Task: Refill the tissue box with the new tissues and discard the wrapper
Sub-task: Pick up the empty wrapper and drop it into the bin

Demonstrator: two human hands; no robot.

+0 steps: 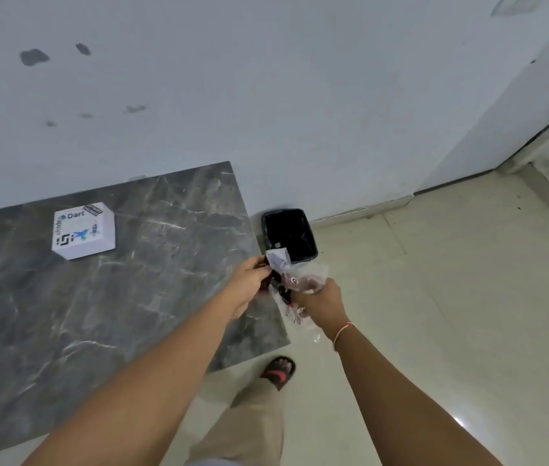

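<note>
A white tissue box [83, 230] with printed stickers sits on the grey marble table [98, 314], far left of my hands. Both hands hold a crumpled clear plastic wrapper [295, 285] with red and black print, just past the table's right corner. My left hand [249, 285] pinches its left end. My right hand [322, 302] grips its lower right part. The wrapper hangs just in front of a black bin [289, 234] that stands on the floor against the wall.
A pale wall [266, 95] runs behind the table and bin. Cream floor tiles [434, 314] stretch to the right. My foot in a black and red sandal [278, 370] stands beside the table's near corner.
</note>
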